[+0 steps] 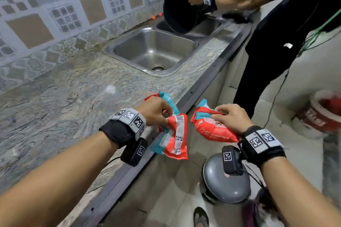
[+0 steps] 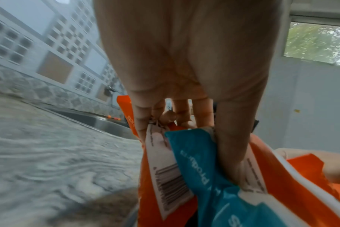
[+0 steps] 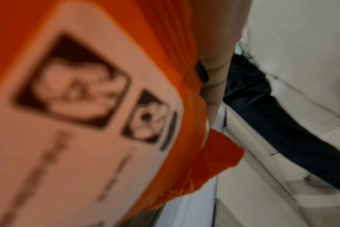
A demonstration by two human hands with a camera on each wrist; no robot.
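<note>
Head view, lower centre: two red-and-teal packets, one per hand, both in the air and not touching each other.

Left hand (image 1: 155, 111) has fingers and thumb curled, pinching the crumpled top of the left packet (image 1: 175, 138). This packet hangs from the pinch over the front edge of the desk (image 1: 64, 97). Its long axis is near vertical in frame, with the free end towards the bottom edge and a white barcode strip running along that axis. A teal fold sticks up behind the knuckles towards the upper right.

In the left wrist view the left hand (image 2: 184, 61) fills the top centre. The fingertips are bunched on the left packet (image 2: 213, 176), which drops to the lower right with its barcode facing the camera.

Right hand (image 1: 230, 117) is curled over the right packet (image 1: 212, 130), with the thumb and forefinger nipping its red-teal end. The long axis runs from upper left to lower right. The crumpled end points at the left packet and the other end lies by the wrist strap. It sits past the desk edge, above the floor.

In the right wrist view the right packet (image 3: 87, 122) is a blurred orange mass on the left, and the print is unreadable.

Rest:
- Steel sink (image 1: 153, 51), centre.
- A second person, upper right, tilts a black bucket (image 1: 177, 12) over the far basin.
- Grey lid (image 1: 221, 180) on the floor, lower right.
- Red-and-white pail (image 1: 324, 114), right edge.
</note>
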